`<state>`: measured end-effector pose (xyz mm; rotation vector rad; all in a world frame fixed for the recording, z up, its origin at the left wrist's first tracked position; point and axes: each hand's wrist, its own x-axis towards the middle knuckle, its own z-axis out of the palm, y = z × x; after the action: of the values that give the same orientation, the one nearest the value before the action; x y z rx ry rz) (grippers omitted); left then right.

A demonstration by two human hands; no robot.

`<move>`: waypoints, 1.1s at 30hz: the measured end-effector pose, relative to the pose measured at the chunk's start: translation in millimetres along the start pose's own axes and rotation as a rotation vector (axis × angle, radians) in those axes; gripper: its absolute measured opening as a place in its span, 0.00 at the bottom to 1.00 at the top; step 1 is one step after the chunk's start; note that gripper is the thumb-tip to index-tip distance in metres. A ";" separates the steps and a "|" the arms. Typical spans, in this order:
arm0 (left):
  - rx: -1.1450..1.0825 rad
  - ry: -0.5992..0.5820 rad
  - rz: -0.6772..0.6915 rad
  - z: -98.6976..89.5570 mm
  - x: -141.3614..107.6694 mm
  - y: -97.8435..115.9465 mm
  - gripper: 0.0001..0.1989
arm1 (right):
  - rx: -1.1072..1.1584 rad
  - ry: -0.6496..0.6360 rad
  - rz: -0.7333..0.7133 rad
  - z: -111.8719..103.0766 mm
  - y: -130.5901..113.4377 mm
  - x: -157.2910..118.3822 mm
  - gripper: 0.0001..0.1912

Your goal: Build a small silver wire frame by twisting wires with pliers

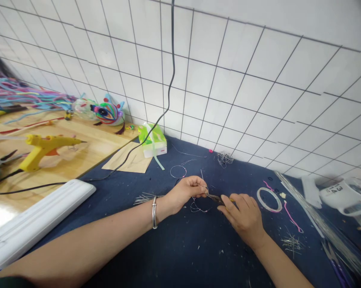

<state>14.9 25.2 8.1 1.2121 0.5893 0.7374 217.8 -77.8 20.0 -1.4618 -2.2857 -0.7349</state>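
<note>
My left hand (189, 190) pinches a thin wire (202, 175), one end of which sticks up above the fingertips. In my right hand (243, 214) are small pliers (214, 197) with a yellow handle, their jaws touching the wire at my left fingertips. Just below the hands hangs or lies a thin wire loop (199, 209) with small pink bits on it; whether it joins the held wire I cannot tell. Another wire ring (178, 171) lies on the dark blue cloth behind my left hand. Cut wire pieces (146, 198) lie beside my left wrist.
On the wooden board at left rest a yellow glue gun (45, 148) and pipe cleaners (27, 94). A black cable (169, 92) hangs across the view. At right are a tape roll (269, 199), long wires (318, 216), purple-handled scissors (336, 264) and wire scraps (292, 243).
</note>
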 end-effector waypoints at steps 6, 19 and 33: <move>0.035 0.003 0.091 3.5 -1.5 5.7 0.04 | 0.035 -0.017 0.040 0.7 -1.2 1.0 0.15; 0.354 0.024 0.212 1.2 -2.6 8.9 0.03 | 0.145 -0.047 0.105 -5.7 -5.3 7.0 0.12; 0.477 -0.057 0.186 0.1 -4.4 9.4 0.03 | 0.122 -0.125 0.054 -23.1 -5.6 13.0 0.10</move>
<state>10.5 23.4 17.3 1.7421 0.6305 0.7367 207.3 -83.6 44.2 -1.5452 -2.3269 -0.4927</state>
